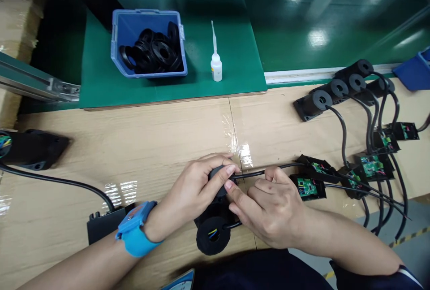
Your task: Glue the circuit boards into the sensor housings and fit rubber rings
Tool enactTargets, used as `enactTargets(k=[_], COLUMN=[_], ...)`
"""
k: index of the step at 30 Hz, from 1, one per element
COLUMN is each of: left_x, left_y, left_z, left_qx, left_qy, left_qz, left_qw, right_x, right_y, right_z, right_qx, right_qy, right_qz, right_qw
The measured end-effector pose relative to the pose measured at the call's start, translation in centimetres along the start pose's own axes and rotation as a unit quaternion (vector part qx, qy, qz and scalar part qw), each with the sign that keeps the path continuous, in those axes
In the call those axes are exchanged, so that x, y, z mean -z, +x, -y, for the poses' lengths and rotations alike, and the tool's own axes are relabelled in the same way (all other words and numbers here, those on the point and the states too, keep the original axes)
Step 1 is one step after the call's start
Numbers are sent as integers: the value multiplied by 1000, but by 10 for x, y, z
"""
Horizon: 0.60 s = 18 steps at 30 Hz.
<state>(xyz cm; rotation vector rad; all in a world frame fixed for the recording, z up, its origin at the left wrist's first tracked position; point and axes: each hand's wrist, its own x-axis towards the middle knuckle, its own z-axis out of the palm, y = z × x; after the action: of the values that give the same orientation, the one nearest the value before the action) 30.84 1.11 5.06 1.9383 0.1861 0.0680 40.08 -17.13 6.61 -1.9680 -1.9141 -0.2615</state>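
My left hand point(196, 184) is closed around a black cylindrical housing point(221, 191), its thumb lying across the top. My right hand point(270, 205) has curled fingers, with the index fingertip and thumb against the right edge of that same part. A black cable point(253, 174) runs from it above my right hand to an open black box with a green circuit board point(319, 166). Just below my hands lies another black housing with a round ring end point(211, 243); thin yellow and blue wires show in its hole. My fingers hide most of the held part.
A blue bin point(116, 52) of black rings and a white dropper bottle point(217, 68) stand on a green board. Several cabled black housings point(314, 104) stand at right, near open circuit boxes point(372, 164). Another housing point(40, 149) and a flat black box point(105, 225) lie at left.
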Motion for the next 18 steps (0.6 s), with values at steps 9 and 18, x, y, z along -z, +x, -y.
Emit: enactTargets(k=[9, 18], left_x=[10, 40], left_y=[0, -14], left_z=[4, 11], left_qx=[24, -86], left_qy=[-23, 131], left_qz=[35, 94], left_qw=[999, 983], right_x=[3, 6], right_y=[-1, 4], right_z=[0, -3], right_qx=[-14, -13], right_qy=[16, 15], right_qz=[18, 57], right_qw=[1000, 998])
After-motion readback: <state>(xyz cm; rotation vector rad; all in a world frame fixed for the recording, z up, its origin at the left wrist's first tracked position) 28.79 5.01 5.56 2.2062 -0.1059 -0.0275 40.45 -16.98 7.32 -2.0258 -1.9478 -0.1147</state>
